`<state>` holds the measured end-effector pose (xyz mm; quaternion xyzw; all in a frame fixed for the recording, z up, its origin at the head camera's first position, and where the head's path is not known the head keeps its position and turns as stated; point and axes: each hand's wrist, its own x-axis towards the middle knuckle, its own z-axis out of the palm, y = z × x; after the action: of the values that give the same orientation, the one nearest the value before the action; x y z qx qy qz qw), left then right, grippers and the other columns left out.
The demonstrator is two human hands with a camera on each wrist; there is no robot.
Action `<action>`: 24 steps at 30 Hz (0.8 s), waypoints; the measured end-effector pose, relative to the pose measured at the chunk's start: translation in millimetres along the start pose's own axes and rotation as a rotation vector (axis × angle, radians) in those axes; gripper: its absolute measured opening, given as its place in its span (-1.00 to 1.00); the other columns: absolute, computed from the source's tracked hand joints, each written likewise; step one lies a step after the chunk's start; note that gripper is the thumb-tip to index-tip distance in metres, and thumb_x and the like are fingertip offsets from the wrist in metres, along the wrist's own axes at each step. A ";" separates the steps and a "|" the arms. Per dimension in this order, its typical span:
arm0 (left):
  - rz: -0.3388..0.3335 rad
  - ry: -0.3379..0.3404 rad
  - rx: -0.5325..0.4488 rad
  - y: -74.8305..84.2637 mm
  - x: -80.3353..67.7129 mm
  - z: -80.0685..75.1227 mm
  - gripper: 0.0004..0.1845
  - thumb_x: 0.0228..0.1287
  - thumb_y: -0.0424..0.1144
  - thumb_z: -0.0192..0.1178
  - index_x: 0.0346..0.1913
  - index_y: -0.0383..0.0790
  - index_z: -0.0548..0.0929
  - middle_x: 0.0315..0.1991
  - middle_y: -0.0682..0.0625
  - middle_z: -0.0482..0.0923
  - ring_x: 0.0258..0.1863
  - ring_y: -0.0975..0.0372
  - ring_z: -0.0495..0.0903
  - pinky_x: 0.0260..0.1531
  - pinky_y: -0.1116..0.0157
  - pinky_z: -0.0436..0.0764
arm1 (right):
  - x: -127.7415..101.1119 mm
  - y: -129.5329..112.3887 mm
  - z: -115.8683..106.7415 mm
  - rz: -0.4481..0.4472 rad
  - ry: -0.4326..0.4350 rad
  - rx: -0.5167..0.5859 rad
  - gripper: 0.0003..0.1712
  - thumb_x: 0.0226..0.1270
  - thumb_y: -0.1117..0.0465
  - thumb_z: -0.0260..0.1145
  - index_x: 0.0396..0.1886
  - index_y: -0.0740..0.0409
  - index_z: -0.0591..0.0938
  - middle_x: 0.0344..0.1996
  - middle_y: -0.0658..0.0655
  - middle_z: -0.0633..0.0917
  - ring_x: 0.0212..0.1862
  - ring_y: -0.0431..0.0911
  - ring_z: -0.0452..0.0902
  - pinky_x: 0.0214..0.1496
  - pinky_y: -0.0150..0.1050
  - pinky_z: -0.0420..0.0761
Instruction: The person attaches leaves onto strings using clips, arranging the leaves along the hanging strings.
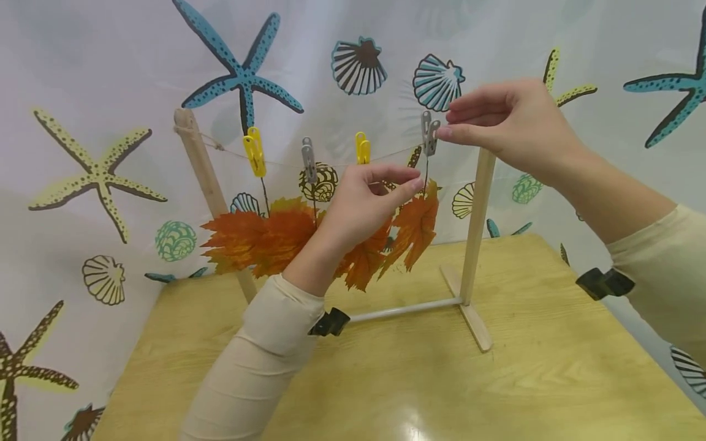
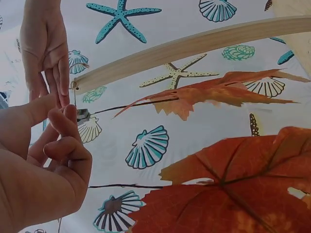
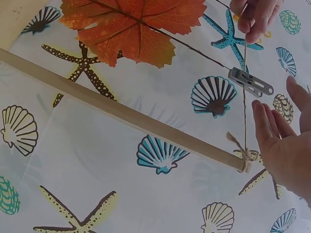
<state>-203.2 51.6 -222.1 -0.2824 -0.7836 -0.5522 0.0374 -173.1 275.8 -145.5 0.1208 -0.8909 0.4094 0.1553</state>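
A grey clothespin (image 1: 431,136) clips a leaf stem to the string near the right post. My right hand (image 1: 513,125) is beside it, fingers and thumb spread around its handle end; the right wrist view shows a small gap. Below and left, my left hand (image 1: 369,199) has loosely bent fingers near the stem of the rightmost orange leaf (image 1: 415,228). Nothing shows between its fingertips. More orange maple leaves (image 1: 259,236) hang from another grey clothespin (image 1: 309,160) and two yellow clothespins (image 1: 255,153). My left hand partly hides the middle leaves.
The string is tied between a left wooden post (image 1: 201,162) and a right wooden post (image 1: 477,226). A white rod (image 1: 408,309) joins them low down. The frame stands on a wooden table (image 1: 496,386), before a curtain (image 1: 132,79) printed with starfish and shells.
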 end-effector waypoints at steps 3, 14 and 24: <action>0.009 -0.019 -0.004 -0.3 -2.2 -6.9 -0.77 0.35 -0.09 0.31 -0.04 -0.07 0.80 -0.13 0.01 0.76 -0.52 0.17 0.45 -0.57 0.35 0.38 | -4.3 1.6 2.3 0.019 -0.009 -0.002 -0.40 0.15 -0.19 0.49 0.12 0.01 0.70 -0.03 -0.09 0.78 0.02 -0.29 0.68 0.24 -0.13 0.50; -0.008 -0.030 0.008 -5.0 -23.6 -30.2 -0.74 0.34 -0.02 0.31 -0.06 -0.06 0.81 -0.22 0.04 0.65 -0.48 -0.01 0.47 -0.53 0.30 0.41 | -24.4 6.1 12.6 0.103 -0.120 0.102 -0.44 0.21 -0.19 0.44 0.14 -0.04 0.69 -0.12 -0.16 0.80 0.04 -0.24 0.67 0.37 0.00 0.44; -0.039 -0.035 0.067 -15.1 -50.4 -38.3 -0.76 0.35 -0.03 0.30 -0.04 -0.01 0.80 -0.21 0.06 0.69 -0.49 0.12 0.45 -0.49 0.27 0.42 | -44.1 7.6 35.0 0.133 -0.182 0.093 -0.45 0.23 -0.19 0.43 0.13 -0.04 0.69 -0.08 -0.17 0.79 0.03 -0.24 0.67 0.28 -0.17 0.53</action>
<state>-178.0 -6.1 -238.8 -0.2752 -0.8076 -0.5211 0.0226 -141.2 257.7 -188.9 0.1050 -0.8873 0.4472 0.0405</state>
